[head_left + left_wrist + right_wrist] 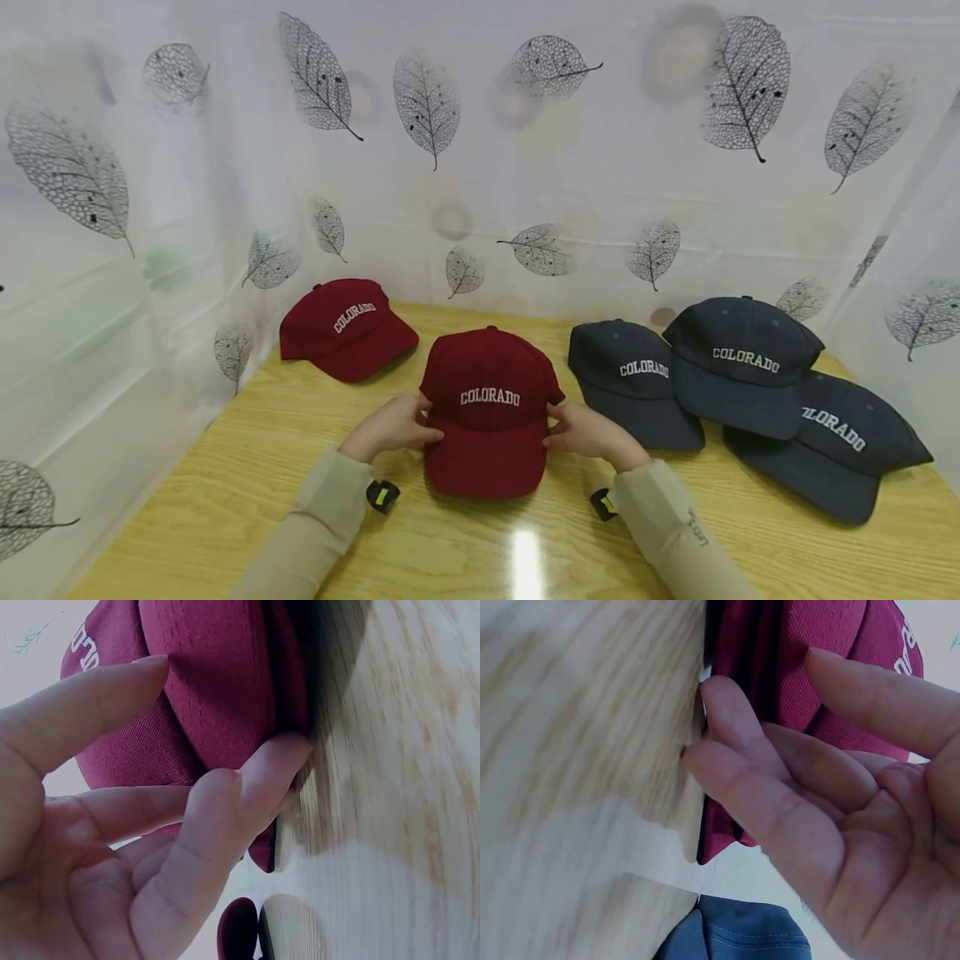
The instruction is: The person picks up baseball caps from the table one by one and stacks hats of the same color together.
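Observation:
A dark red baseball cap (487, 375) with white COLORADO lettering sits on the wooden table, its brim toward me. My left hand (393, 429) holds it by its left side. In the left wrist view the thumb (112, 697) lies over the brim and the fingertips are at its lower edge. My right hand (588, 432) holds the opposite side. From the right wrist, its thumb (877, 697) overlaps the brim, with fingers (750, 772) bent at the edge, low by the tabletop.
Another red cap (348, 329) lies at the back left. On the right are three navy COLORADO caps: one (622, 375) beside the red cap, one (742, 358) overlapping its neighbours, and one (847, 442) at far right. A leaf-patterned curtain (480, 192) encloses the table (262, 492).

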Motion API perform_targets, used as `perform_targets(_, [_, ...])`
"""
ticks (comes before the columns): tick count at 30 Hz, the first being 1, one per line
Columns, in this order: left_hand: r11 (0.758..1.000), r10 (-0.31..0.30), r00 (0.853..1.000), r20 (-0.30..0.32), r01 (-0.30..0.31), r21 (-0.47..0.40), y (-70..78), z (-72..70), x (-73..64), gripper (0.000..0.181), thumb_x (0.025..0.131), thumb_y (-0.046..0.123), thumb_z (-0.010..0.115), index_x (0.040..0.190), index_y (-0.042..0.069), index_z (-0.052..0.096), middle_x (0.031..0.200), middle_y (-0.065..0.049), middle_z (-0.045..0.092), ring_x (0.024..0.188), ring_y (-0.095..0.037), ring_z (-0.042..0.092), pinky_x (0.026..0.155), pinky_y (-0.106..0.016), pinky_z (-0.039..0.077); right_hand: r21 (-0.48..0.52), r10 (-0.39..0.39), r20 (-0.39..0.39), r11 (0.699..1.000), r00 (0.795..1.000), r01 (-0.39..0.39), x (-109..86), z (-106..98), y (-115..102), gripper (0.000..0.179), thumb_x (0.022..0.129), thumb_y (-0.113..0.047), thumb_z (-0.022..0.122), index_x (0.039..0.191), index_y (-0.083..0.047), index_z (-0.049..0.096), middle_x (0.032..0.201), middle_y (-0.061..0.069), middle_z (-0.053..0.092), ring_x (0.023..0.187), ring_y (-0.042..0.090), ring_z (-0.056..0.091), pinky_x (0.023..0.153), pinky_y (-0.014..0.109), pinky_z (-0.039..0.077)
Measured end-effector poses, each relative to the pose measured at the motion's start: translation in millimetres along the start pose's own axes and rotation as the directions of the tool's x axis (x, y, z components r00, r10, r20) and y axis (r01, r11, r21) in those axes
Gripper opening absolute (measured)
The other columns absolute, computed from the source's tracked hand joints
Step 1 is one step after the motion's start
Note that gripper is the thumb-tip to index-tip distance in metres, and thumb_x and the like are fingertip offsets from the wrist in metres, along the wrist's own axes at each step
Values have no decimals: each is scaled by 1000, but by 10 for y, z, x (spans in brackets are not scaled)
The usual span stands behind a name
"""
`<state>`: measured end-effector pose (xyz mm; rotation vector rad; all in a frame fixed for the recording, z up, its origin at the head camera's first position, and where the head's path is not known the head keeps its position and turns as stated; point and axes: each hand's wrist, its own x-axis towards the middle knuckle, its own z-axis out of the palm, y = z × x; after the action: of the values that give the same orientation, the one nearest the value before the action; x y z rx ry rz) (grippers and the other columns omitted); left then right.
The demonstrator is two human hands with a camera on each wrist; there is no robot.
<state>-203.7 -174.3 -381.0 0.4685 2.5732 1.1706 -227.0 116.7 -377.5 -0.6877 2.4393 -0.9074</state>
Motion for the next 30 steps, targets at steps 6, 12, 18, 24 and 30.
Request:
perform_targets(6, [1000, 1, 1000, -3, -1, 21, -2, 4, 6, 15, 78, 5, 65, 87, -4, 57, 68, -5, 58, 53, -11, 53, 50, -24, 45, 19, 13, 21, 1000, 1000, -14, -7, 4, -29, 66, 82, -9, 61, 127, 20, 23, 102, 23, 60, 88, 22, 61, 71, 32, 47])
perform_targets(12, [998, -64, 998, -30, 64, 0, -12, -15, -9, 29, 77, 6, 66, 99, -10, 56, 79, -10, 60, 58, -13, 56, 54, -26, 47, 63, -20, 46, 998, 999, 17, 7, 30, -29, 70, 85, -13, 59, 128, 21, 17, 104, 23, 58, 94, 24, 58, 78, 36, 45])
perform_targets(18, [997, -74, 996, -43, 74, -9, -75, -56, -11, 22, 78, 7, 65, 93, -6, 57, 77, -8, 59, 55, -12, 52, 52, -25, 45, 144, -80, 65, 987, 995, 70, 29, 61, -21, 68, 87, -15, 55, 130, 20, 15, 110, 24, 55, 94, 25, 58, 77, 37, 46])
perform_targets(24, [997, -68, 996, -54, 69, 18, -78, -81, -19, 21, 78, 9, 65, 91, -5, 58, 73, -6, 57, 53, -11, 51, 51, -24, 44, 155, -77, 60, 986, 995, 67, 21, 75, -40, 66, 89, -18, 53, 132, 17, 17, 118, 26, 49, 105, 30, 51, 83, 41, 42])
perform_targets(30, [998, -57, 997, -52, 57, 1, -65, -85, -16, 22, 79, 9, 65, 93, -7, 58, 81, -9, 59, 60, -14, 56, 55, -26, 47, 159, -93, 55, 984, 994, 83, 21, 63, -44, 62, 90, -18, 51, 132, 16, 20, 119, 26, 48, 106, 31, 51, 81, 40, 44])
